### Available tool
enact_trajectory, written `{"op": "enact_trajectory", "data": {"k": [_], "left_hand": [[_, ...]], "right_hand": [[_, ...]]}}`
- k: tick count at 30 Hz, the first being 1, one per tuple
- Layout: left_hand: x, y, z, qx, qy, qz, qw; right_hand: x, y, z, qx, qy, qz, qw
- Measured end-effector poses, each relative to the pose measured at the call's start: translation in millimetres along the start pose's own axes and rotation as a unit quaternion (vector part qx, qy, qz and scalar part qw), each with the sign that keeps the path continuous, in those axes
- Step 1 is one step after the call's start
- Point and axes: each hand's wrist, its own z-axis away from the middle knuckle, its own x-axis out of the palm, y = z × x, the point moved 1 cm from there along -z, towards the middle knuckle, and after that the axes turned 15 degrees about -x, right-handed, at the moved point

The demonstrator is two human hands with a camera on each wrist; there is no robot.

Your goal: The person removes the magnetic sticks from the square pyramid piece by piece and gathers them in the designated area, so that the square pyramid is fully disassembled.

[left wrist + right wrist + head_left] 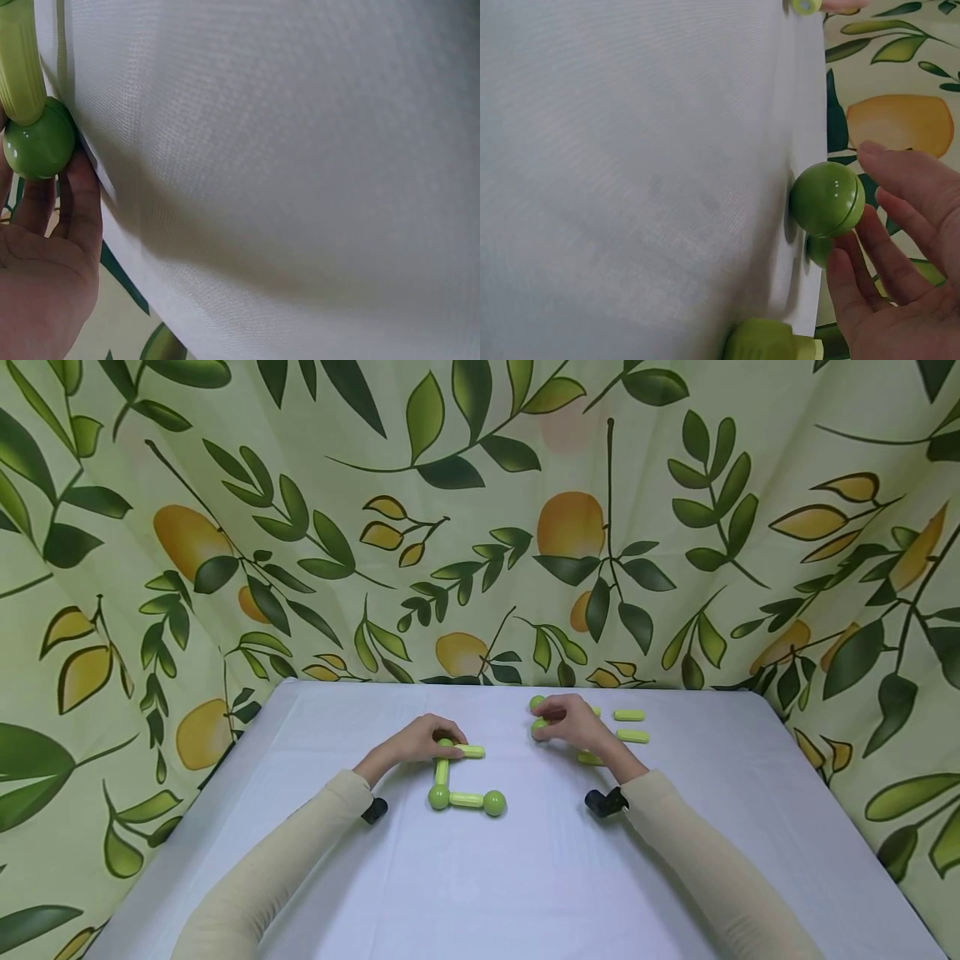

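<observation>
My left hand (422,740) grips a green ball (41,142) at the upper corner of a joined shape, with a ribbed yellow-green rod (472,751) pointing right from it. Another rod (442,771) runs down from this corner to a second ball (438,797), and a bottom rod (467,799) links that to a third ball (494,802). At the back right, my right hand (572,725) reaches round a loose ball (826,199). Its fingers are spread beside the ball, and a small gap shows at the thumb in the right wrist view.
Another loose ball (537,702) lies just behind the right hand. Loose rods (628,715) lie to the right, some partly hidden by the hand and wrist. The white-covered table (480,893) ends at a leaf-print curtain (480,527).
</observation>
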Motion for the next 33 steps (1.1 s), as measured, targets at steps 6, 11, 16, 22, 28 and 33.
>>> {"op": "enact_trajectory", "data": {"k": [6,11,16,22,28,33], "left_hand": [[-0.2,-0.6,1.3,0.007,0.002,0.004,1.0],[-0.3,-2.0,1.4,0.016,0.005,0.005,0.9998],[-0.9,-6.0,2.6,0.021,0.013,0.003,0.9997],[-4.5,-9.0,8.9,0.006,0.018,0.012,0.9998],[-6.8,-12.0,14.1,-0.033,0.028,0.019,0.9989],[-7.8,-11.8,17.0,-0.031,0.035,0.02,0.9987]], "right_hand": [[4.5,-5.1,-7.1,-0.027,0.009,-0.022,0.9994],[15.0,-13.0,-15.6,-0.06,-0.004,-0.032,0.9977],[29.0,-19.8,-22.4,-0.098,-0.042,-0.046,0.9932],[45.3,-20.7,-26.2,-0.107,-0.094,-0.075,0.987],[56.5,-22.1,-26.6,-0.108,-0.102,-0.093,0.9845],[65.2,-24.8,-29.2,-0.111,-0.11,-0.091,0.9835]]}}
